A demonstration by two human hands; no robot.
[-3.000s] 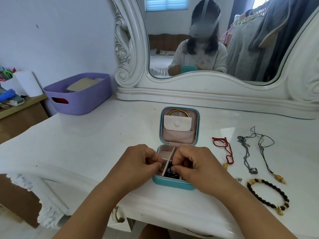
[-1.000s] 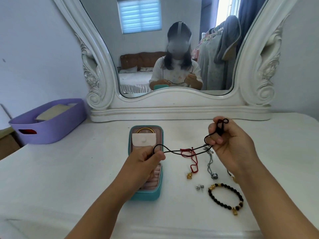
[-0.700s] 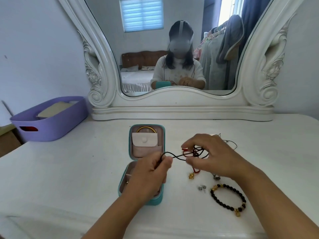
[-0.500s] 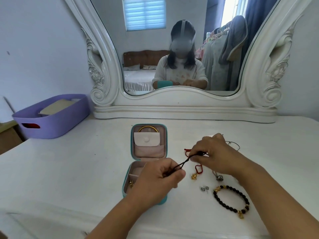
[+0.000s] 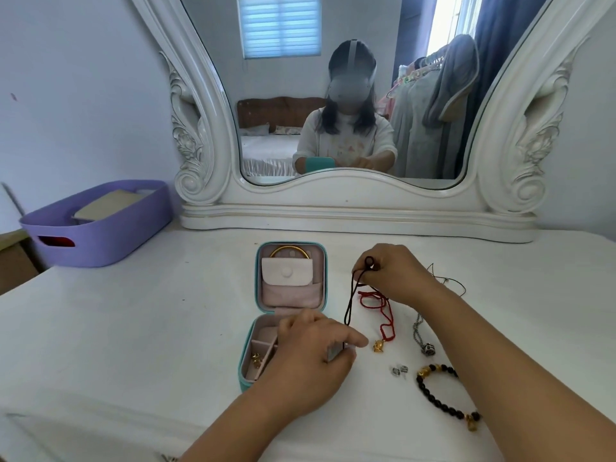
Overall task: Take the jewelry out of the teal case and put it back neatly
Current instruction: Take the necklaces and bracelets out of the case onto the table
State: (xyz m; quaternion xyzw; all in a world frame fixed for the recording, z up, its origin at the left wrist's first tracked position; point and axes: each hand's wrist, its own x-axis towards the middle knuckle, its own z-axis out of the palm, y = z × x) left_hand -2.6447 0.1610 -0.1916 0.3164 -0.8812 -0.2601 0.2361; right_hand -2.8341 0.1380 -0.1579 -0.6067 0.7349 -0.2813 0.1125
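We stretch thin black cord necklace (image 5: 349,296) | left hand (image 5: 313,353) pinches bottom, right hand (image 5: 393,273) pinches loop | straightening to lay beside open teal case (image 5: 248,348).

White dressing table (image 5: 133,328), teal case (image 5: 248,361), purple basket (image 5: 110,235), red cord (image 5: 383,308), bead bracelet (image 5: 436,398)

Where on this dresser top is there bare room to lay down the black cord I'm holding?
The widest bare patch lies left of the teal case, between it and the purple basket. A narrower strip runs between the case and the mirror base. Right of the case is crowded: red cord, silver chain, black bead bracelet.
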